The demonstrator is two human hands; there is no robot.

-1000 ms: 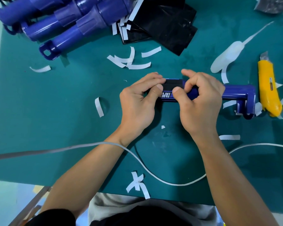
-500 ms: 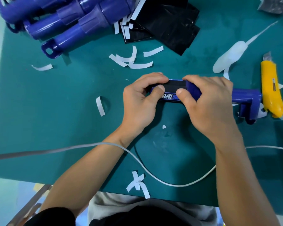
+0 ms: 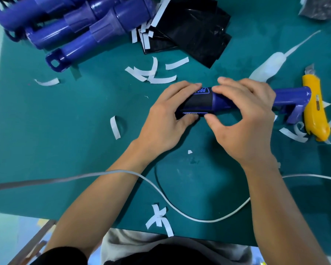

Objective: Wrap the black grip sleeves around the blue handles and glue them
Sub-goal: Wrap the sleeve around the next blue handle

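A blue handle (image 3: pixel 289 97) lies across the middle of the green mat, its bracket end pointing right. A black grip sleeve (image 3: pixel 199 102) with blue lettering is wrapped around its left part. My left hand (image 3: pixel 168 119) grips the sleeved end, fingers over the top and thumb underneath. My right hand (image 3: pixel 245 119) curls round the handle just right of the sleeve, its thumb at the sleeve's lower edge. Several more blue handles (image 3: pixel 80 31) are piled at the top left. A stack of black sleeves (image 3: pixel 195 33) lies at the top centre.
A yellow utility knife (image 3: pixel 314 111) lies at the right by the handle's bracket. A white glue bottle (image 3: pixel 266 67) with a long nozzle sits above it. White backing strips (image 3: pixel 153 73) are scattered on the mat (image 3: pixel 65 150). A white cord (image 3: pixel 180 209) loops along the near edge.
The handle has been rolled in my hands, so the sleeve's plain black face now shows on top with lettering at both edges. My right hand's fingers now reach over the handle.
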